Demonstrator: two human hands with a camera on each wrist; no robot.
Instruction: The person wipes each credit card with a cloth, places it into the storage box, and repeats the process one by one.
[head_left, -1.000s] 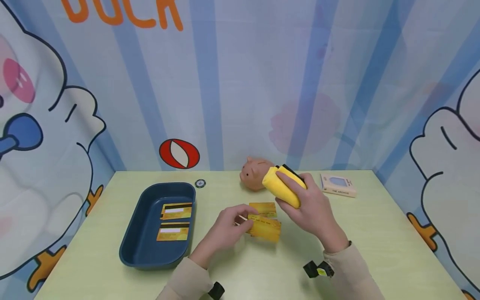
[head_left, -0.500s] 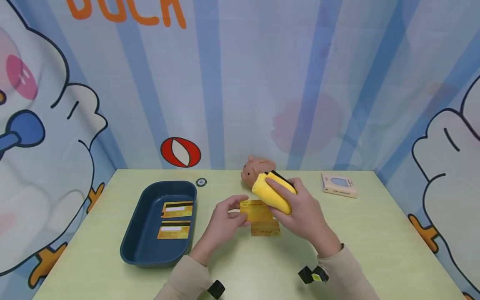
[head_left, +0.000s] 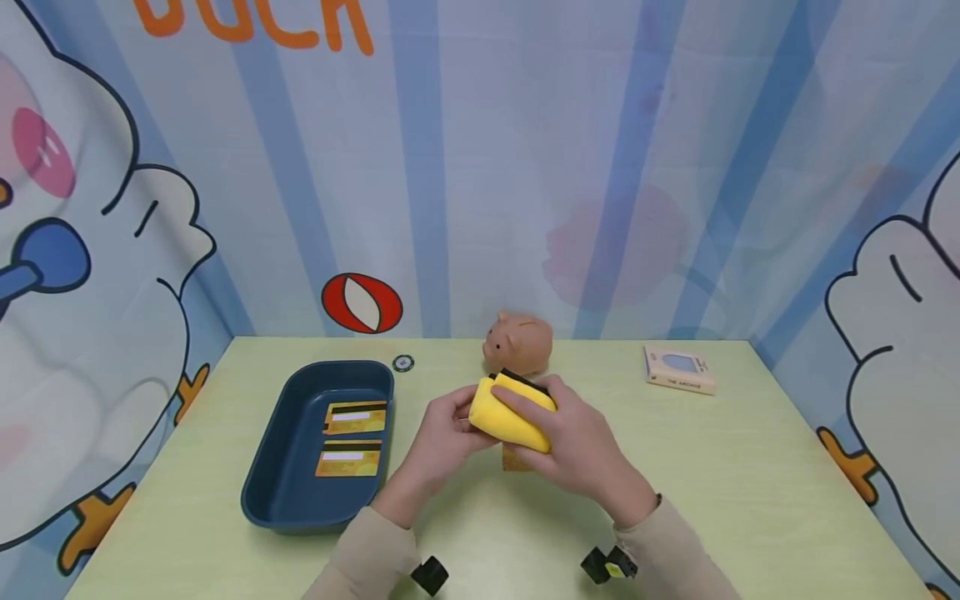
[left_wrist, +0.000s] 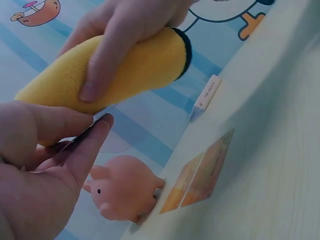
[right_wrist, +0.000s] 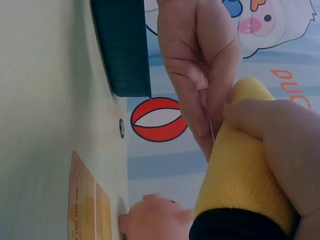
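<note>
My left hand (head_left: 444,432) pinches a thin card (left_wrist: 84,134) by its edge between thumb and fingers, seen nearly edge-on in the left wrist view. A folded yellow cloth (head_left: 510,417) with black edging is gripped in my right hand (head_left: 581,446), right at the card, and hides most of it from the head view. Below them on the table lie gold bank cards (left_wrist: 204,170), mostly covered by the right hand and cloth from above. Two more gold cards (head_left: 348,458) lie striped side up in the blue tray at left.
The dark blue tray (head_left: 262,467) stands left of my hands, with a round chip (head_left: 403,363) beyond its right corner. A pink piggy bank (head_left: 521,343) sits at the back, just behind the cloth. Back right lies a small pale box (head_left: 678,371). A printed curtain backs the table.
The left hand has lifted one gold card off the table. My right hand has brought the yellow cloth left and down over that card, uncovering the piggy bank.
</note>
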